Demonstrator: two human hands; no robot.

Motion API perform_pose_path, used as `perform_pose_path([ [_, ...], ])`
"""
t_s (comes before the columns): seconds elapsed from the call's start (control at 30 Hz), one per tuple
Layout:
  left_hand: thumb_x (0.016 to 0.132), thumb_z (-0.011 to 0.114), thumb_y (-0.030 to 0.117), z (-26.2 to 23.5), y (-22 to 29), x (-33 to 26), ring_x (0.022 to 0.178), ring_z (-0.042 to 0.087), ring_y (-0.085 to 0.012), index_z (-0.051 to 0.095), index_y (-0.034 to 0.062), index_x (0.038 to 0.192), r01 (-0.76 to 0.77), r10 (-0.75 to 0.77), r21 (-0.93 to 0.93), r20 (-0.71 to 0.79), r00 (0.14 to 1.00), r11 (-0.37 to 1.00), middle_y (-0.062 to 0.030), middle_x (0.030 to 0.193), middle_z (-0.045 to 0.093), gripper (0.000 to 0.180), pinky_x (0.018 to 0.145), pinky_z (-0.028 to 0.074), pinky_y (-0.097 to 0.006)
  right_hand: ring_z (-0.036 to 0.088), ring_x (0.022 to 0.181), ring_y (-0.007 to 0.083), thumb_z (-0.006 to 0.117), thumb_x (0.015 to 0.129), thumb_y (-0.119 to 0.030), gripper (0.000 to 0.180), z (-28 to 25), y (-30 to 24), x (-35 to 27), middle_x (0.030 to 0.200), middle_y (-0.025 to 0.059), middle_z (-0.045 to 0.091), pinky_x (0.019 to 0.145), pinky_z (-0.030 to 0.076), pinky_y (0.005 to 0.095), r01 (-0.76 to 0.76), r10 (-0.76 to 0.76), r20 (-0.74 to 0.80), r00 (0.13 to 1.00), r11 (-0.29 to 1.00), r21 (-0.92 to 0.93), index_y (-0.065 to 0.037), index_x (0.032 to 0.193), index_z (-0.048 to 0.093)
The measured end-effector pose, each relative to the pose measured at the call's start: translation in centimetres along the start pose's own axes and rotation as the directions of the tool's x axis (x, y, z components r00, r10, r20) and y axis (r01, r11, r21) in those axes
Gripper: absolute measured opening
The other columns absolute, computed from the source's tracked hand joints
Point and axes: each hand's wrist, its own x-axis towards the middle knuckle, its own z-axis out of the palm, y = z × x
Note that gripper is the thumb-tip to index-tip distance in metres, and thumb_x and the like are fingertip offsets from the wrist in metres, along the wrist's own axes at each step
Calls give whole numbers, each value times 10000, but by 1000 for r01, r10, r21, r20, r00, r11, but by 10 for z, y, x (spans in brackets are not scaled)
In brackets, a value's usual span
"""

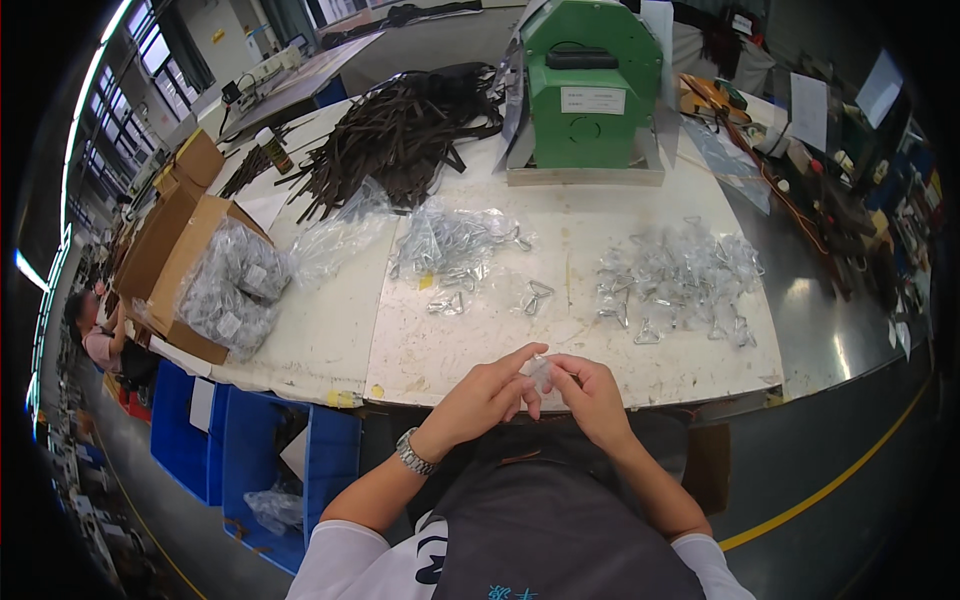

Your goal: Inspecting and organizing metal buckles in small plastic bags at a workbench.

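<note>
- The person's left hand (487,393) and right hand (590,393) meet just in front of the near edge of the white worktable (330,330), over the lap of a dark apron (560,520).
- Between them sits a small clear packet (541,371), seemingly a little plastic bag with a metal part inside; its contents are too small to make out.
- The left fingers are curled in, thumb and forefinger pinched on the packet's left side. The right fingers are likewise closed around its right side, so both hands grip the one item and neither is spread open.
- A wristwatch (413,452) sits on the left wrist.
- On the table, to the right, lies a loose spread of bagged metal clips (680,285); toward the middle lies a second heap in a clear bag (450,245), with a few strays (536,296) between.
- Further back stand a green machine (590,85) and a tangle of dark brown straps (400,130); at the left edge a cardboard box (190,270) holds more filled bags.
- Blue bins (250,450) stand on the floor under the table's left end.
- Risk, as a judgement: the packet is held off the table edge, so a slipped pinch would likely drop it into the lap or onto the floor.
- The slick film and small part could also let the piece slide out of the bag if it is tilted open-end down.
</note>
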Motion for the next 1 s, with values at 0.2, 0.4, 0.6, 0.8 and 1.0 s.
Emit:
perform_pose_path([
  [0.2,1081,509,55,2,-30,20,646,575,-61,534,60,1538,36,-33,-193,19,999,980,-36,838,720,458,609,478,-238,703,796,328,600,1034,-79,176,10,-2,-4,869,182,713,718,530,395,189,-257,-101,961,879,-438,33,1116,708],
  [0.4,1033,581,34,21,-37,39,668,625,-89,672,50,1382,-217,296,256,-328,897,942,-62,763,698,361,616,490,-263,693,762,289,626,1020,-54,181,14,-1,5,882,175,731,702,529,378,191,-261,-130,956,898,-397,45,1149,707],
  [0.6,962,709,109,-53,-41,45,737,697,-260,725,46,1203,-70,359,574,-409,839,816,-126,884,749,250,713,543,-381,719,1046,414,674,980,-49,342,-85,4,48,1261,254,693,889,579,434,132,-531,-214,820,539,-832,32,1312,654],
  [0.8,878,748,107,-113,-74,42,928,707,-352,712,41,1114,235,316,789,-472,823,567,-162,992,714,248,810,566,-446,709,1065,409,665,974,-41,464,-67,-1,44,1451,265,587,866,596,421,136,-558,-186,809,485,-864,18,1424,571],
  [1.0,868,732,51,-94,-70,45,890,713,-270,709,20,1159,-42,310,607,-344,886,793,-132,979,710,294,745,566,-379,746,854,181,642,1062,-128,416,-10,29,38,1324,182,682,720,616,304,-100,100,14,995,995,-2,93,1406,568],
])
